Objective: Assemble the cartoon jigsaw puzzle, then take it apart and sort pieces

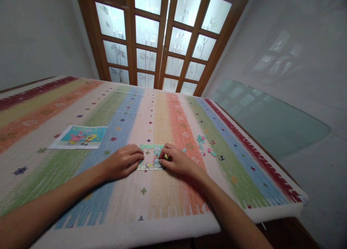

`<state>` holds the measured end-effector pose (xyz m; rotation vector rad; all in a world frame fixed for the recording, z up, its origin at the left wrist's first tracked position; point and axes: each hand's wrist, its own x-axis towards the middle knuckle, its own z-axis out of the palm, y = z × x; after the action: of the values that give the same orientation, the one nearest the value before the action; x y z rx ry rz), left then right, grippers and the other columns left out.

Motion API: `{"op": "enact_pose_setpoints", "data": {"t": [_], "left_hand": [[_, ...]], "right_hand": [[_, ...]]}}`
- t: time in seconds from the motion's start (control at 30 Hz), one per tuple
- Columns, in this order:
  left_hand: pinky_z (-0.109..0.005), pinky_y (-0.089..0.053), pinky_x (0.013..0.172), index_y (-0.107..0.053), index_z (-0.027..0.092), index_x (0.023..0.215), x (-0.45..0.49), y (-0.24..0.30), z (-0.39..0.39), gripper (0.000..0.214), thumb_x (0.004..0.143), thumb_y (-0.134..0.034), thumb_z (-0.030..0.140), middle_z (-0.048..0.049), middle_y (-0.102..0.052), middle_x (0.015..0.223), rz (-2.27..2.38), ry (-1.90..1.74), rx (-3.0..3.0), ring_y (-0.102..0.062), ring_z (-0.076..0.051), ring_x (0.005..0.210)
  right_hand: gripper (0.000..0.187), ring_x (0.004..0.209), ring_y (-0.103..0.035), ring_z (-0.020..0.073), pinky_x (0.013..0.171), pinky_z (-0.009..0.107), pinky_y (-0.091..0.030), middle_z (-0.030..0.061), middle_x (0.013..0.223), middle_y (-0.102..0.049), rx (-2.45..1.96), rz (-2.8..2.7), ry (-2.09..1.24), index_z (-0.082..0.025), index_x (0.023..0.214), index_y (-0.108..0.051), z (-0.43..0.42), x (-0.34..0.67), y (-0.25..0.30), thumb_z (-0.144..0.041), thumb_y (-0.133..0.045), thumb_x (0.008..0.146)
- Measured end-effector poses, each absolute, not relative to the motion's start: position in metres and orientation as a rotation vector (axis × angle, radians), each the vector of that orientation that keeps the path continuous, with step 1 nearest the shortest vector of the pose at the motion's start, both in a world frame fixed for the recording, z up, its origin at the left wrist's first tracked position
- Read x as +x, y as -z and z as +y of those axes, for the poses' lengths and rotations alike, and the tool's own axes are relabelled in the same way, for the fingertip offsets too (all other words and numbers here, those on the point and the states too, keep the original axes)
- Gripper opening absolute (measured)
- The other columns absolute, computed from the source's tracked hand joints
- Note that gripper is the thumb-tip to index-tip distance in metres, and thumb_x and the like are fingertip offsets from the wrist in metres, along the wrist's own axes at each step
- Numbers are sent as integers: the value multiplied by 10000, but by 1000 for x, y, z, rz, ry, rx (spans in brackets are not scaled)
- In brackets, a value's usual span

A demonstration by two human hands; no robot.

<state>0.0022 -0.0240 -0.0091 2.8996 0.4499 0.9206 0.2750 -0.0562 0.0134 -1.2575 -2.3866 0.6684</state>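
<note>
A partly assembled jigsaw puzzle (148, 166) lies flat on the striped tablecloth between my hands. Its border and a strip on the right with a pale cartoon figure are joined, while cloth shows through the gap inside. At its left edge, my left hand (126, 161) has its fingers bent together and holds the puzzle's side. My right hand (175, 159) is over the right edge, thumb and fingers pinched around a small yellowish puzzle piece (166, 156), mostly hidden by the fingers. Loose teal and pink puzzle pieces (201, 139) are scattered to the right of that hand.
A printed cartoon picture (81, 137) lies on the cloth to the left. The striped tablecloth (143, 202) covers the table up to its near edge. Wooden doors with frosted panes (146, 39) stand beyond, and a white wall (298, 61) runs along the right.
</note>
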Motion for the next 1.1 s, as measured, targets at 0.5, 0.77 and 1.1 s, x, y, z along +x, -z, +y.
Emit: {"op": "enact_pose_setpoints", "data": {"t": [0.5, 0.77, 1.1], "left_hand": [[-357, -543, 839, -661, 153, 1050, 2, 10, -23, 198, 1023, -466, 133, -96, -708, 997, 444, -933, 2897, -653, -215, 905], [-360, -547, 851, -670, 158, 1050, 1, 10, -24, 203, 1020, -471, 134, -99, -713, 1012, 464, -910, 2893, -657, -213, 920], [-365, -557, 848, -675, 162, 1054, 2, 8, -24, 204, 1016, -476, 137, -103, -715, 1018, 450, -913, 2868, -655, -211, 919]], "right_hand": [[70, 887, -590, 167, 815, 293, -473, 40, 959, -613, -1207, -2418, -668, -185, 904, -690, -57, 281, -15, -132, -653, 932], [66, 896, -601, 186, 820, 313, -478, 47, 926, -630, -1187, -2442, -593, -191, 891, -719, -55, 284, -16, -165, -673, 930], [175, 954, -637, 230, 890, 341, -458, 83, 959, -720, -1687, -2067, -30, -187, 911, -747, -25, 378, -27, -113, -593, 877]]}}
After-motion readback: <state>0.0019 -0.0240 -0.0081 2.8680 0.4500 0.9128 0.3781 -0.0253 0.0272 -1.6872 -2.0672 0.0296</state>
